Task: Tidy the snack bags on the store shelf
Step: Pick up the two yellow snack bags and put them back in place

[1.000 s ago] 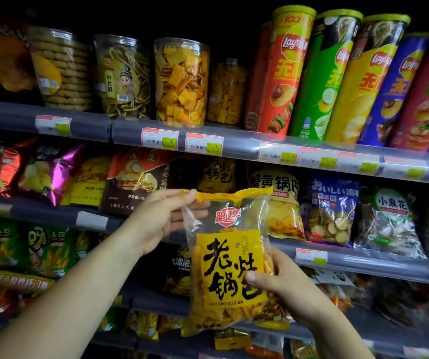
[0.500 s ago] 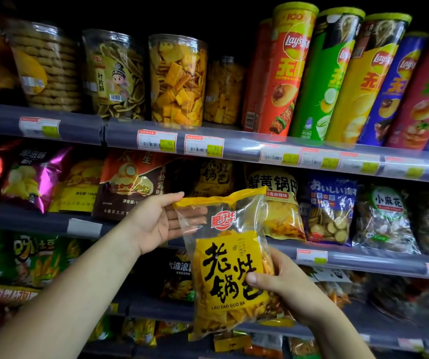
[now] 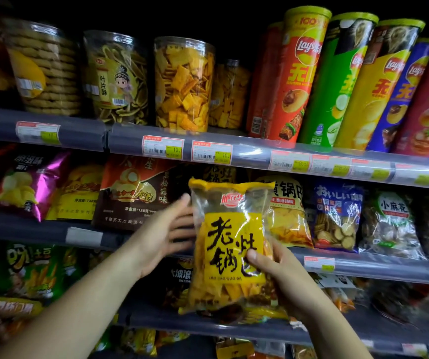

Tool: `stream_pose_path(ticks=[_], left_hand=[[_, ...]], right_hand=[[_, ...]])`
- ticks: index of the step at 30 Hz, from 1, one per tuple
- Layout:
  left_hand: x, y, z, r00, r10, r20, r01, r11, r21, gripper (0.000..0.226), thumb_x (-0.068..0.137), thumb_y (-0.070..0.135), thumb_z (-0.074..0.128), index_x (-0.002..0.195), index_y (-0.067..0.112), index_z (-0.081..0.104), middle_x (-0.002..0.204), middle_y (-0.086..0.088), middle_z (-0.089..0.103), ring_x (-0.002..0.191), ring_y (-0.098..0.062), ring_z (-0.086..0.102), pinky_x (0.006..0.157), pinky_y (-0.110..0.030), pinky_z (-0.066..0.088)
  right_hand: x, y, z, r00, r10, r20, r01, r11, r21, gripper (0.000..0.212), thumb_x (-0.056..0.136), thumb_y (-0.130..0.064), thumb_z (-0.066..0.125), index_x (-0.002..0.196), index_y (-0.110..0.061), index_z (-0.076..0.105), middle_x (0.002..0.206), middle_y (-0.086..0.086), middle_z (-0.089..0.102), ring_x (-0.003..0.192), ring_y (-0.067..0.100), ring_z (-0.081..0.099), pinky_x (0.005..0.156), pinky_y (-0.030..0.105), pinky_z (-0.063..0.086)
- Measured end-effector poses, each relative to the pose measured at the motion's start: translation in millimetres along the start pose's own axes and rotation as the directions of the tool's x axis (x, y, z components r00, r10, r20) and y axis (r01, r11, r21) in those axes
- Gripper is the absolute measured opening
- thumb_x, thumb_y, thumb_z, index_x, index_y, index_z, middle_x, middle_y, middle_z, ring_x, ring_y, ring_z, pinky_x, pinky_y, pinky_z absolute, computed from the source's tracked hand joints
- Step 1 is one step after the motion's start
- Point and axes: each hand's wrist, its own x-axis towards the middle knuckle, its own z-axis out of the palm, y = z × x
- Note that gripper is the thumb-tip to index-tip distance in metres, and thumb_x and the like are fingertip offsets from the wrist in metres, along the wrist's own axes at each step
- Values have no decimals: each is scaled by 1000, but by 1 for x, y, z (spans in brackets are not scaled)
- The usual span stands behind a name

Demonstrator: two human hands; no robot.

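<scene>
The yellow snack bag is gripped low by the right hand; at its left edge the left hand is held straight-fingered.

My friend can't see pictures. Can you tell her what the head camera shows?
A right hand grips a yellow snack bag, thumb on its label, while the open left hand reaches to the bag's left edge. Behind it, other bags fill a store shelf. Clear jars and tall chip cans stand on the top shelf.
</scene>
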Motion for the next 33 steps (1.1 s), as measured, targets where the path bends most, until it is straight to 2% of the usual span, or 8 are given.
stream_pose_path(ticks=[3, 6, 11, 14, 19, 25, 30, 33], left_hand=[[-14, -15, 10, 996, -57, 66, 43, 980, 197, 71, 61, 73, 74, 119, 33, 65, 114, 8, 75, 106, -16, 71, 98, -44, 52], [-10, -16, 9, 1000, 19, -15, -15, 968, 251, 61, 57, 50, 87, 111, 30, 66, 102, 13, 78, 95, -1, 72, 85, -27, 58], [18, -10, -6, 984, 108, -139, -69, 963, 262, 76, 53, 48, 92, 118, 25, 60, 105, 0, 77, 96, -15, 74, 87, -39, 59], [37, -10, -11, 961, 199, -194, -122, 930, 348, 77, 51, 59, 87, 115, 29, 58, 109, 2, 74, 99, -15, 72, 89, -44, 59], [62, -12, -8, 906, 353, -234, -178, 820, 544, 38, 70, 48, 83, 103, 35, 67, 101, 8, 76, 93, -12, 71, 86, -43, 59], [74, -29, -7, 900, 361, -245, -149, 782, 605, 53, 76, 36, 82, 119, 14, 62, 110, 3, 73, 98, -16, 71, 88, -40, 59], [71, -27, -6, 900, 385, -205, -151, 716, 682, 48, 78, 39, 79, 118, 19, 61, 112, 3, 73, 99, -16, 70, 88, -38, 58], [59, -22, -10, 908, 391, -149, -169, 670, 723, 58, 79, 38, 78, 130, 19, 57, 124, 3, 68, 111, -18, 66, 95, -35, 54]], right_hand=[[11, -13, 13, 997, -25, -69, 26, 999, 27, 71, 75, -52, 84, 136, -27, 56, 122, 3, 77, 109, 24, 76, 98, 51, 58], [23, -29, 23, 994, -38, -102, 40, 999, 17, 34, 89, -39, 71, 120, -28, 65, 104, -4, 83, 93, 15, 80, 76, 30, 65], [36, -39, 26, 985, -66, -161, 32, 979, -203, 79, 68, -51, 84, 136, -23, 54, 117, -1, 74, 100, 14, 76, 78, 23, 59], [51, -44, 30, 954, -120, -275, 38, 958, -286, 69, 76, -33, 88, 129, -22, 46, 115, 0, 67, 95, 14, 71, 75, 27, 60], [84, -40, 35, 896, -285, -341, 69, 846, -528, 64, 75, -33, 89, 130, -15, 59, 115, 1, 75, 100, 18, 72, 91, 44, 61], [94, -29, 43, 863, -358, -357, 10, 718, -696, 61, 77, -36, 86, 125, -10, 58, 114, 9, 73, 103, 28, 69, 86, 43, 60], [95, -28, 44, 861, -358, -362, -32, 672, -740, 57, 80, -38, 83, 122, -11, 54, 112, 11, 70, 100, 29, 67, 82, 42, 59], [90, -32, 46, 847, -385, -366, -19, 666, -746, 57, 83, -37, 81, 125, -9, 54, 115, 10, 67, 102, 25, 64, 83, 37, 55]])
